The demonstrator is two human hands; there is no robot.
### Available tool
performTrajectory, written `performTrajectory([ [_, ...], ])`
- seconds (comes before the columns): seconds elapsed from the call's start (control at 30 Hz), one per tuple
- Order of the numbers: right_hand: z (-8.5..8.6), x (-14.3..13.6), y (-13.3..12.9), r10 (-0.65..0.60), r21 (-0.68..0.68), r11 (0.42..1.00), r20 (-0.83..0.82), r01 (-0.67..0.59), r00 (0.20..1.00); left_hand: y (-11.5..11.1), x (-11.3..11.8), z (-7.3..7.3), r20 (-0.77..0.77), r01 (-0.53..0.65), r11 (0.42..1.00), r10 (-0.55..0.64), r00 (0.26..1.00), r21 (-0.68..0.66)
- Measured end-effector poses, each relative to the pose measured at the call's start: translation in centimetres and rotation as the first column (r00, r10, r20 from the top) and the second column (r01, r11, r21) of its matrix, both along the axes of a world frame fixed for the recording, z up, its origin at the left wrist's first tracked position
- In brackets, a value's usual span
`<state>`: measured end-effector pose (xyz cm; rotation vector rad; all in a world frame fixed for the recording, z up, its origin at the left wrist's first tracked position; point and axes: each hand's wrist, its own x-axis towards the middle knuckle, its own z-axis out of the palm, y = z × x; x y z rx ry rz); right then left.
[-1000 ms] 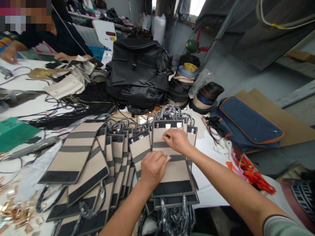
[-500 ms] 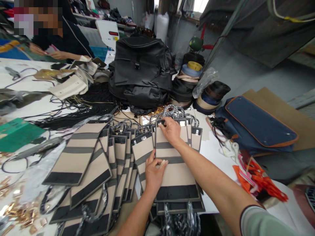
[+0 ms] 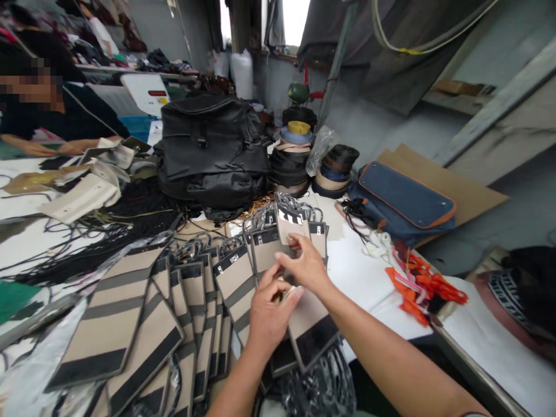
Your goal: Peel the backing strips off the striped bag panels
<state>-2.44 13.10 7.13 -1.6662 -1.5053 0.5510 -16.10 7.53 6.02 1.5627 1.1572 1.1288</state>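
Observation:
Beige-and-black bag panels with handles in clear wrap lie in overlapping stacks before me. The front panel (image 3: 310,324) of the right stack sits tilted, its top end bent up and marked with white shiny patches. My right hand (image 3: 309,265) is closed on the middle of this panel, fingers curled and thumb pointing left. Just below and to the left, my left hand (image 3: 273,307) is pinched around a small pale piece, mostly hidden by the fingers. The two hands nearly touch. More panels (image 3: 115,295) are fanned out to the left.
Behind the stacks stands a black backpack (image 3: 212,150), with rolls of strap (image 3: 289,159) beside it. A blue bag (image 3: 406,194) and orange straps (image 3: 408,284) lie right. Black cords (image 3: 130,214) spread left. Another person (image 3: 82,110) sits at the far left.
My right hand has come down from the panel's top edge to its middle, close to my left hand. The front panel has turned and bent. The view has swung right.

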Motion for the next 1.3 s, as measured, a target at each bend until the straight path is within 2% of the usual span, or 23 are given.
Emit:
performTrajectory([
  [0.07, 1.5, 3.5, -0.8, -0.042, -0.044, 0.998, -0.086, 0.039, 0.995, -0.9, 1.9, 2.1, 0.067, 0.234, 0.972, -0.231, 0.971, -0.031],
  [0.1, 2.3, 5.8, -1.2, -0.060, -0.059, 0.997, -0.091, 0.055, 0.994, -1.3, 2.8, 2.9, 0.102, 0.316, 0.948, -0.310, 0.945, -0.045],
  [0.17, 3.8, 10.9, -2.1, -0.119, -0.061, 0.991, -0.058, 0.116, 0.991, -1.9, 4.2, 3.7, 0.159, 0.376, 0.921, -0.358, 0.920, -0.103],
  [0.23, 4.7, 16.2, -3.4, -0.189, -0.050, 0.981, -0.050, 0.186, 0.981, -2.1, 4.8, 3.3, 0.153, 0.313, 0.927, -0.285, 0.946, -0.206],
  [0.3, 4.7, 21.3, -4.8, -0.248, -0.067, 0.968, -0.103, 0.242, 0.963, -1.9, 4.9, 2.2, 0.088, 0.203, 0.936, -0.186, 0.979, -0.286],
  [0.4, 3.1, 27.6, -6.3, -0.338, -0.164, 0.935, -0.152, 0.314, 0.929, -1.4, 4.6, 0.3, 0.031, 0.070, 0.941, -0.063, 0.998, -0.331],
  [0.47, 1.5, 30.0, -6.6, -0.453, -0.226, 0.872, -0.033, 0.435, 0.891, -1.2, 4.4, -0.6, 0.020, 0.007, 0.932, 0.001, 1.000, -0.362],
  [0.5, 0.8, 30.2, -6.7, -0.505, -0.216, 0.837, 0.053, 0.503, 0.862, -1.2, 4.4, -0.9, 0.015, -0.019, 0.928, 0.027, 1.000, -0.373],
  [0.53, 0.1, 29.7, -6.7, -0.531, -0.182, 0.819, 0.115, 0.544, 0.839, -1.1, 4.5, -1.2, 0.009, -0.039, 0.924, 0.046, 0.999, -0.381],
  [0.57, -0.5, 28.5, -6.7, -0.517, -0.149, 0.834, 0.127, 0.531, 0.847, -1.1, 4.7, -1.4, 0.004, -0.056, 0.920, 0.062, 0.998, -0.387],
  [0.6, -0.8, 26.5, -6.7, -0.453, -0.130, 0.878, 0.080, 0.460, 0.888, -1.0, 4.8, -1.7, 0.002, -0.068, 0.917, 0.075, 0.997, -0.393],
  [0.63, -1.1, 23.9, -6.7, -0.324, -0.134, 0.939, -0.028, 0.318, 0.946, -1.0, 5.1, -1.9, 0.001, -0.077, 0.914, 0.084, 0.996, -0.399],
  [0.67, -1.2, 21.0, -6.7, -0.139, -0.174, 0.979, -0.193, 0.106, 0.971, -0.9, 5.3, -2.0, 0.003, -0.081, 0.911, 0.090, 0.996, -0.404],
  [0.7, -1.2, 17.9, -6.8, 0.057, -0.202, 0.970, -0.359, -0.137, 0.932, -0.8, 5.5, -2.2, 0.007, -0.083, 0.911, 0.094, 0.996, -0.405],
  [0.73, -1.1, 14.9, -6.8, 0.199, -0.200, 0.922, -0.487, -0.331, 0.850, -0.8, 5.7, -2.3, 0.014, -0.086, 0.912, 0.100, 0.995, -0.401],
  [0.8, -1.0, 10.0, -6.6, 0.312, -0.167, 0.835, -0.640, -0.524, 0.702, -0.7, 5.8, -2.3, 0.046, -0.083, 0.918, 0.110, 0.993, -0.389],
  [0.83, -1.0, 8.4, -6.4, 0.315, -0.160, 0.821, -0.674, -0.549, 0.668, -0.6, 5.7, -2.3, 0.065, -0.075, 0.920, 0.108, 0.992, -0.384],
  [0.87, -1.0, 7.3, -6.1, 0.297, -0.163, 0.829, -0.682, -0.535, 0.668, -0.6, 5.5, -2.2, 0.076, -0.066, 0.924, 0.102, 0.992, -0.378],
  [0.93, -1.3, 6.4, -5.4, 0.239, -0.178, 0.876, -0.647, -0.448, 0.724, -0.5, 4.8, -1.9, 0.055, -0.048, 0.942, 0.071, 0.996, -0.333],
  [1.03, -1.8, 6.6, -4.4, 0.220, -0.187, 0.908, -0.548, -0.374, 0.807, -0.4, 3.5, -1.6, -0.085, -0.057, 0.988, 0.045, 0.995, -0.144],
  [1.1, -1.9, 6.7, -4.1, 0.278, -0.192, 0.889, -0.496, -0.416, 0.823, -0.3, 2.6, -1.7, -0.173, -0.045, 0.998, 0.038, 0.984, -0.036],
  [1.17, -1.5, 6.5, -4.0, 0.355, -0.189, 0.867, -0.415, -0.461, 0.838, -0.2, 1.9, -2.0, -0.224, -0.027, 1.000, 0.027, 0.974, 0.002],
  [1.3, -0.1, 5.9, -3.9, 0.471, -0.084, 0.875, -0.076, -0.476, 0.879, 0.0, 1.1, -2.2, -0.265, -0.018, 0.999, 0.028, 0.964, 0.039],
])
